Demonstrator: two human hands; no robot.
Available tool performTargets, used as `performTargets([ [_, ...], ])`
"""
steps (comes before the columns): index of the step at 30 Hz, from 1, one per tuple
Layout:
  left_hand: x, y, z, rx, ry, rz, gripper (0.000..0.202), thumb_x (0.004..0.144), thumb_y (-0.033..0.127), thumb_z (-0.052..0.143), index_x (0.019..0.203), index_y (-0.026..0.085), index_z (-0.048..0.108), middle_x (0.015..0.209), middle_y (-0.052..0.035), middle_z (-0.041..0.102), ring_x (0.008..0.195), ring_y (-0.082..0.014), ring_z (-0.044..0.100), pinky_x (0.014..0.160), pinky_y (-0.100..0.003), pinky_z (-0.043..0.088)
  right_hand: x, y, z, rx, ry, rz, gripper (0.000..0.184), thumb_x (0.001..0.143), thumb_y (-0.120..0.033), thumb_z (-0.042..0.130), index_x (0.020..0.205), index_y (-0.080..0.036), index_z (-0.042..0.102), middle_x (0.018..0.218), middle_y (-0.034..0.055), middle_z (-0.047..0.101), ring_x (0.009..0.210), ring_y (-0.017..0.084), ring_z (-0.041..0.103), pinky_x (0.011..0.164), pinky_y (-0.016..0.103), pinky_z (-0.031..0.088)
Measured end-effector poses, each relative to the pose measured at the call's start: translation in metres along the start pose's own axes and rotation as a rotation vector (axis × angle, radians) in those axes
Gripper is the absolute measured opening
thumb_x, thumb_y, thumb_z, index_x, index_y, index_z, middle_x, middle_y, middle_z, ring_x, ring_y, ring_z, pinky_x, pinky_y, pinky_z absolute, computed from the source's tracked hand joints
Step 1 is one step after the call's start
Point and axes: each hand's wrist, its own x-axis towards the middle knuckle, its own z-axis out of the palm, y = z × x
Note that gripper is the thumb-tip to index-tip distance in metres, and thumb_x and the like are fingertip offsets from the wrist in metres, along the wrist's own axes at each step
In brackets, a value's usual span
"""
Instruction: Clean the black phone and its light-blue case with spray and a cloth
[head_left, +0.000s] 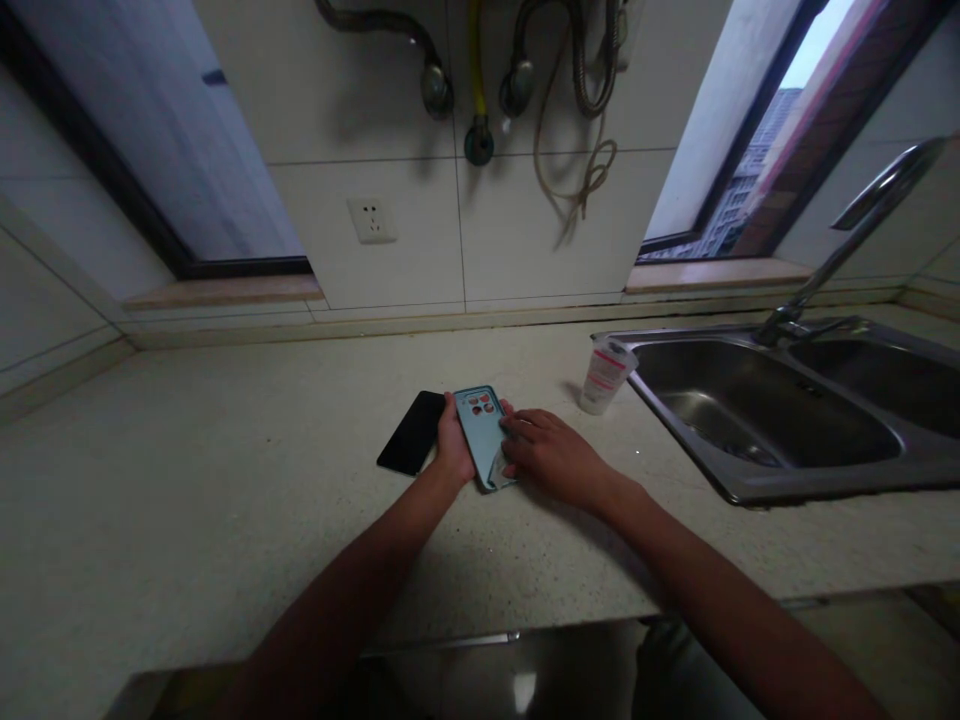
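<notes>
A light blue phone case point(480, 432) is tilted above the counter, and pinkish skin tones show through its round camera cutouts. My left hand point(452, 445) wraps around it from the left and behind. My right hand point(551, 452) presses its bent fingers on the right side of the case. Under those fingers, at the lower corner, is a crumpled whitish piece that looks like a tissue point(499, 470); the fingers partly hide it. A black phone point(415, 433) lies flat on the counter just left of my left hand.
The pale speckled counter point(225, 480) runs along a tiled wall with a socket point(371, 220), hoses and a looped cord point(581, 185). A clear plastic cup point(604, 375) with red print stands beside the steel sink point(720, 490), which has a tall faucet point(840, 240).
</notes>
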Motion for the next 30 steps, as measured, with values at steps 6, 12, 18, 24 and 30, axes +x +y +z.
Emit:
performTargets([
  [6, -0.001, -0.001, 0.003, 0.043, 0.051, -0.015, 0.064, 0.098, 0.059, 0.028, 0.105, 0.011, 0.070, 0.084, -0.0143, 0.073, 0.084, -0.0307, 0.070, 0.083, -0.046, 0.053, 0.004, 0.004, 0.010, -0.075, 0.084, 0.087, 0.012, 0.086, -0.019, 0.071, 0.096, -0.019, 0.078, 0.131, 0.0160, 0.064, 0.123, 0.034, 0.054, 0.098, 0.050, 0.047],
  [12, -0.008, -0.009, 0.009, 0.087, -0.008, -0.115, 0.059, 0.099, 0.056, 0.031, 0.105, 0.011, 0.070, 0.085, -0.0140, 0.073, 0.082, -0.0295, 0.071, 0.080, -0.043, 0.054, 0.011, 0.004, 0.007, -0.157, 0.135, 0.228, 0.017, 0.093, -0.022, 0.062, 0.101, -0.022, 0.077, 0.097, 0.0129, 0.068, 0.090, 0.026, 0.057, 0.074, 0.038, 0.045],
  [18, -0.013, -0.019, 0.010, 0.087, -0.065, -0.216, 0.057, 0.097, 0.058, 0.037, 0.110, 0.014, 0.070, 0.091, -0.0150, 0.074, 0.086, -0.0301, 0.071, 0.082, -0.042, 0.053, 0.015, 0.009, 0.010, -0.160, 0.212, 0.351, 0.020, 0.095, -0.018, 0.057, 0.099, -0.023, 0.076, 0.091, 0.0102, 0.067, 0.083, 0.023, 0.055, 0.069, 0.033, 0.039],
  [24, -0.012, -0.024, 0.005, 0.092, -0.038, -0.206, 0.052, 0.095, 0.059, 0.044, 0.097, 0.015, 0.071, 0.084, -0.0124, 0.074, 0.090, -0.0291, 0.071, 0.085, -0.040, 0.052, 0.022, 0.006, 0.015, -0.097, 0.236, 0.375, 0.020, 0.094, -0.016, 0.058, 0.102, -0.020, 0.076, 0.090, 0.0099, 0.070, 0.083, 0.023, 0.056, 0.069, 0.033, 0.037],
  [30, -0.016, -0.030, 0.003, 0.088, -0.036, -0.236, 0.059, 0.093, 0.064, 0.045, 0.109, 0.014, 0.071, 0.090, -0.0137, 0.075, 0.091, -0.0285, 0.071, 0.085, -0.038, 0.052, 0.024, 0.001, 0.027, -0.010, 0.387, 0.306, 0.019, 0.096, -0.020, 0.059, 0.098, -0.020, 0.078, 0.090, 0.0084, 0.071, 0.081, 0.020, 0.057, 0.071, 0.032, 0.039],
])
